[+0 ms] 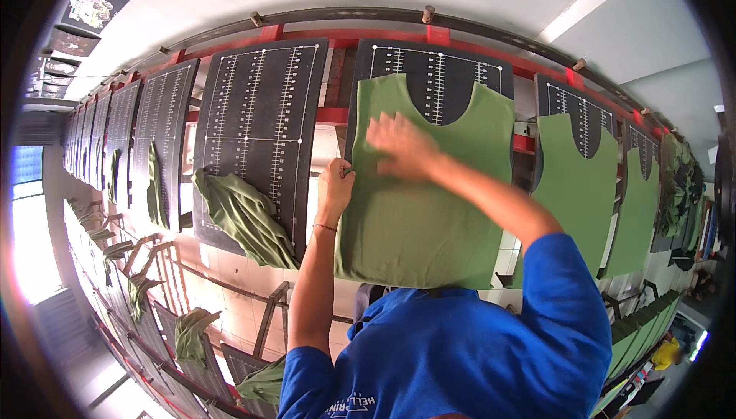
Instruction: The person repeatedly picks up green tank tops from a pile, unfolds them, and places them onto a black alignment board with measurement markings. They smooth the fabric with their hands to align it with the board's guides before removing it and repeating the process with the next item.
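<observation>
Green cut fabric panel with scooped neck (429, 227): it lies spread in the centre of the frame, with the neck toward the top and the straight hem toward the bottom

Black rectangular board with white measuring lines (418, 89): it is under the panel, and its upper part shows bare above the neck curve

Long axis of the panel: it runs from top to bottom of the frame, with only a small lean

Left hand (333, 189): clenched, at the left edge of the panel; the fingertips seem to pinch the cloth edge, though this place is too small to see well

Right hand (402, 147): released, fingers spread, over the upper left part of the panel; it is blurred, so I cannot tell if it presses on the cloth

Nearer hand: the right one, being over the panel itself, while the left is only at the border; most of the panel lies to the right of and below both hands

Left neighbour: a crumpled green cloth (245, 216) on the lower part of another black board (261, 112)

Right neighbour: a second green panel (575, 197), lying flat, partly hidden by the blue sleeve (563, 273)
</observation>
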Available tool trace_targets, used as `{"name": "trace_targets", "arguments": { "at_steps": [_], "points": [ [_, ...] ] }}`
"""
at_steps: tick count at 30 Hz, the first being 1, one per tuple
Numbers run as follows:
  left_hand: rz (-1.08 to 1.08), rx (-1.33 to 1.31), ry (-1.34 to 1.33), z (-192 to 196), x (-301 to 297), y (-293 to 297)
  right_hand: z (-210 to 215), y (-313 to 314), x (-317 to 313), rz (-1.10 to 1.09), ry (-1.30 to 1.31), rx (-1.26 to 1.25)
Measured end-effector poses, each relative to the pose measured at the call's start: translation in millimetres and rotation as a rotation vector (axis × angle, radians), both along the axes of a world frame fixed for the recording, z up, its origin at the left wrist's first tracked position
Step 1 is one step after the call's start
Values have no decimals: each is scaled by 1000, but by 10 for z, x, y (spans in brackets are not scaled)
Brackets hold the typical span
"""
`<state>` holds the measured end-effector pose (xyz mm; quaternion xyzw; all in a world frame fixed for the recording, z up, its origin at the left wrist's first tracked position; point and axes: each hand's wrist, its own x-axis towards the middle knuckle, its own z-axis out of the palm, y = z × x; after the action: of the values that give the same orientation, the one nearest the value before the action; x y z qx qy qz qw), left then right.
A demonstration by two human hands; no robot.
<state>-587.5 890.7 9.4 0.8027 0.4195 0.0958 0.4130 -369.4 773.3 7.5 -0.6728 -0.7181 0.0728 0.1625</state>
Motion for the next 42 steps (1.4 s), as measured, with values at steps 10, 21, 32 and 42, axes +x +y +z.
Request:
{"name": "trace_targets", "arguments": {
  "at_steps": [10,21,32,42],
  "points": [
    [151,352,-21,66,-364,59,222,441,-980,-178,120,-125],
    [265,-309,175,152,-1559,-1080,247,-1187,-131,14,42,-140],
    [199,-692,105,148,-2271,-1386,143,-1809,921,-176,-169,-115],
    [-163,-346,469,-188,-2954,-1166,184,-2517,-1709,-118,-111,-66]
  ]
}}
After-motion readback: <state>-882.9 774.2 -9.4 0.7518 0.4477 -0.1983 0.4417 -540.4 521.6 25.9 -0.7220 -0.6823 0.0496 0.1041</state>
